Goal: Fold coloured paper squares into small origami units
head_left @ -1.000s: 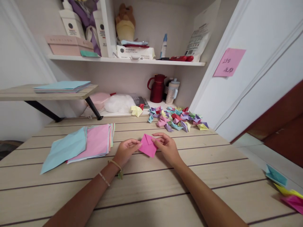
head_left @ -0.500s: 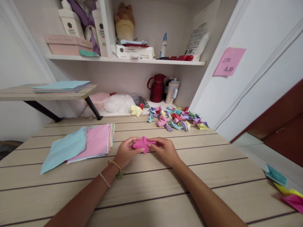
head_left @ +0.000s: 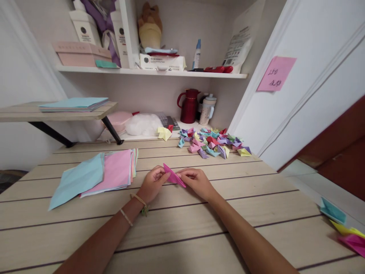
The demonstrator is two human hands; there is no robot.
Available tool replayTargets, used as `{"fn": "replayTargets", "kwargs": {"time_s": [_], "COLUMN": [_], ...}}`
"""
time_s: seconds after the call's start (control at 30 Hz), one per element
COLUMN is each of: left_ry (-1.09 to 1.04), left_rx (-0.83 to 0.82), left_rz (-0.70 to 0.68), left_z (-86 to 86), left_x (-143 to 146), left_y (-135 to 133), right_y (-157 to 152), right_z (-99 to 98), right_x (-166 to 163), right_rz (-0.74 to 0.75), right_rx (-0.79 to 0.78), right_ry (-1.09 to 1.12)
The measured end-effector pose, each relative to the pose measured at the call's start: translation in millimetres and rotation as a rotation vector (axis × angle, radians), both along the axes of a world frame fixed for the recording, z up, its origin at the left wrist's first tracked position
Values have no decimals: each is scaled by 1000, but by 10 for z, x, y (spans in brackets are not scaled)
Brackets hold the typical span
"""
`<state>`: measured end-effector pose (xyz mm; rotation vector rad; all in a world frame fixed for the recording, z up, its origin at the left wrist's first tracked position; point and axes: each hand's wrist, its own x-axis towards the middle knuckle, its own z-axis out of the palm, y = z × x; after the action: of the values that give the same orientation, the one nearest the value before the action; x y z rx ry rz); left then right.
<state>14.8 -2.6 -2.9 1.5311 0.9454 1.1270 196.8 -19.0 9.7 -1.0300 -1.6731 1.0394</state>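
A bright pink folded paper [head_left: 173, 176] lies between my two hands, low over the wooden table [head_left: 182, 228], folded narrow and slanting down to the right. My left hand [head_left: 152, 184] pinches its upper left end with closed fingers. My right hand [head_left: 195, 182] pinches its lower right end, fingers curled. A stack of coloured paper sheets [head_left: 94, 175], light blue and pink on top, lies just left of my left hand. A heap of several small folded paper pieces [head_left: 213, 142] in mixed colours sits beyond my right hand.
A red jug [head_left: 189, 106] and a pale cup [head_left: 207, 110] stand at the back. A side shelf [head_left: 57, 110] with papers juts out at left. A white wall with a pink note [head_left: 276, 74] rises at right. More folded pieces [head_left: 342, 226] lie at the right edge.
The pink paper was a flat, wide diamond a second ago. My hands folded it together, and it is now a narrow slanted strip held lower, close to the table.
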Motion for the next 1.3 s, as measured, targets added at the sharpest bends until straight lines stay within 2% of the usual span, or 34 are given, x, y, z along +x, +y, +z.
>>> {"fn": "replayTargets", "kwargs": {"time_s": [0.13,0.4,0.63,0.87,1.1,1.3], "left_ry": [7,-54,-114,-134,-97,-74], "left_rx": [28,-6,-126,-151,-143,-160], "left_rz": [-37,-58,-27,-45,-102,-58], "left_z": [-12,10,36,69,8,27], "left_x": [-1,-3,15,33,15,11], "left_y": [6,-3,-33,-43,-31,-47], "right_y": [-17,3,-5,-26,-41,-82], "right_z": [12,-11,-53,-50,-58,-16], "right_x": [-8,-18,-18,-53,-92,-108], "right_rz": [48,100,-34,-196,-175,-142], "right_rx": [-102,-165,-4,138,68,232], "right_ry": [72,175,-9,15,-65,-197]}}
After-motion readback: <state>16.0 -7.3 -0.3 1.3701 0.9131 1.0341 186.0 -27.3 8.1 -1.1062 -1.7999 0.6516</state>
